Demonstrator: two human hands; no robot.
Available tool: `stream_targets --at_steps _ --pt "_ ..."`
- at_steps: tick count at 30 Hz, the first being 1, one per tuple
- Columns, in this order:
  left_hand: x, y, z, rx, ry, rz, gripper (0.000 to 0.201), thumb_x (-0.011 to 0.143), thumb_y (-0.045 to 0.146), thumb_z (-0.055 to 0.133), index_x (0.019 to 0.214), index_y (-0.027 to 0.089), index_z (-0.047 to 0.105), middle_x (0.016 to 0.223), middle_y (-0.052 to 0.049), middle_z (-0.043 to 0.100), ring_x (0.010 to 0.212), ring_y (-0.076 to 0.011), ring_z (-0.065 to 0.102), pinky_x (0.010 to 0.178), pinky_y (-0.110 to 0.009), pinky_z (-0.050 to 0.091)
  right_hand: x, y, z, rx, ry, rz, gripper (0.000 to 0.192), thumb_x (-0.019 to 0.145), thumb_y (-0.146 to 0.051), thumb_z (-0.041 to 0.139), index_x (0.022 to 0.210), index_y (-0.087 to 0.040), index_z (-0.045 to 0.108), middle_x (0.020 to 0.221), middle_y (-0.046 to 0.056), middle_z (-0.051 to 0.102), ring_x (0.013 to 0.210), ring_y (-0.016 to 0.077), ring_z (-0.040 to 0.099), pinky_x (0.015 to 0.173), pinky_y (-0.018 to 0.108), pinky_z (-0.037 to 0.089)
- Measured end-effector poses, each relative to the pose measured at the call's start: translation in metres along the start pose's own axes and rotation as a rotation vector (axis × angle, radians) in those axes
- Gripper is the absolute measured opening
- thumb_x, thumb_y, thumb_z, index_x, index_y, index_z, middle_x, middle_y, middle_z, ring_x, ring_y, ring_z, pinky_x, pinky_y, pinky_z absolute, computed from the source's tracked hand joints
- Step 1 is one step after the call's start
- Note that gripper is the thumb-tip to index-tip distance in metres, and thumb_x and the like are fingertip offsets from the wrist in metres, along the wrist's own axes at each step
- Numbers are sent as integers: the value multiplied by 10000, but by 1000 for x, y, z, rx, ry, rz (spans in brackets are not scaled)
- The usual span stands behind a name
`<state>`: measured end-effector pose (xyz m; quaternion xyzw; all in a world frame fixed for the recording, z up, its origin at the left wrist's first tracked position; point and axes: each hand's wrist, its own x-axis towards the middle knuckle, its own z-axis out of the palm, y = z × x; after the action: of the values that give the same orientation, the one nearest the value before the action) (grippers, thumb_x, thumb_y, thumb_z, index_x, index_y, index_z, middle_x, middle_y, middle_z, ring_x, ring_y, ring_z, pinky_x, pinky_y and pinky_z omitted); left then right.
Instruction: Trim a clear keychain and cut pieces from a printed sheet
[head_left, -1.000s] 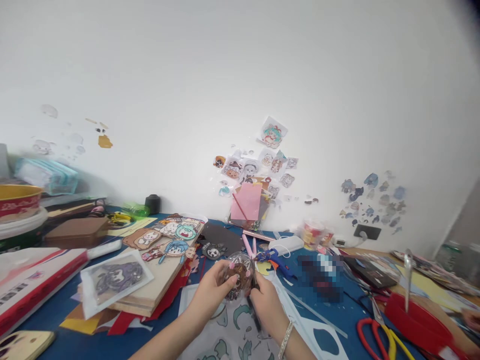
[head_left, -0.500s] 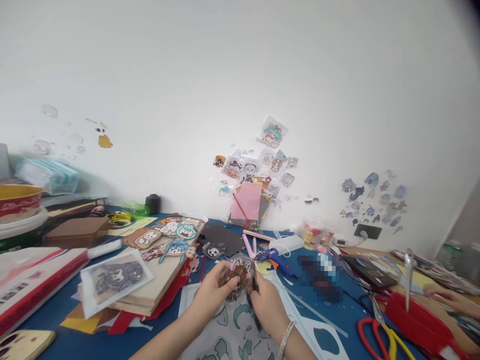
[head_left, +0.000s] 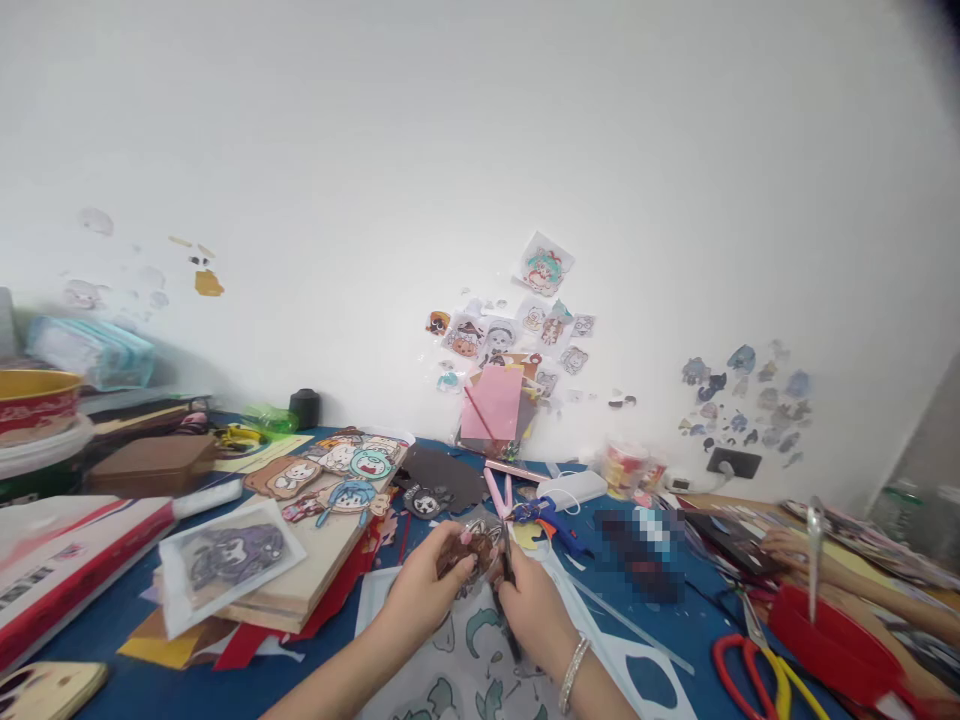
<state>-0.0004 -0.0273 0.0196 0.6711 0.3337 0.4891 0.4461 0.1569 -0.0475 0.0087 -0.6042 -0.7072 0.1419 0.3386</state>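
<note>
Left hand (head_left: 421, 580) gripping brown cutout (head_left: 481, 545), white box (head_left: 101, 528), dark lettering (head_left: 27, 587) illegible

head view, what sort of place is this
Likely a craft workspace: cartoon pictures on the wall, red-handled scissors on the table, and a brown cartoon piece in the left hand.

The hands (head_left: 534, 602) partly hide the brown figure (head_left: 480, 546)

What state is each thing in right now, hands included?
Left hand: closed on the brown cutout
Brown cutout: held, partly covered
Right hand: gripping a dark tool
Dark tool: held; open or shut, cannot tell
Bracelet: around the right wrist
Purple picture: resting partly on the stack
Red tub: stacked on the white tub
Plug: in the wall socket
</note>
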Motion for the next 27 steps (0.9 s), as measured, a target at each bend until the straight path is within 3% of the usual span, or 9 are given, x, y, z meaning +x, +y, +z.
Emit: stream_targets --at_steps 15,27 --pt "1 -11 0 0 -36 -2 158 738 278 484 866 196 442 887 -56 566 906 -218 550 803 -311 414 -3 -4 0 -180 113 -1 127 752 -154 439 809 -175 550 671 52 608 590 184 545 494 229 259" --pt "0 3 3 -159 -34 -80 253 683 379 553 811 195 436 845 -46 569 890 -222 542 792 -318 409 -3 -1 4 96 185 -9 212 814 -236 379 665 -188 522 479 -11 509 441 144 466 449 231 239"
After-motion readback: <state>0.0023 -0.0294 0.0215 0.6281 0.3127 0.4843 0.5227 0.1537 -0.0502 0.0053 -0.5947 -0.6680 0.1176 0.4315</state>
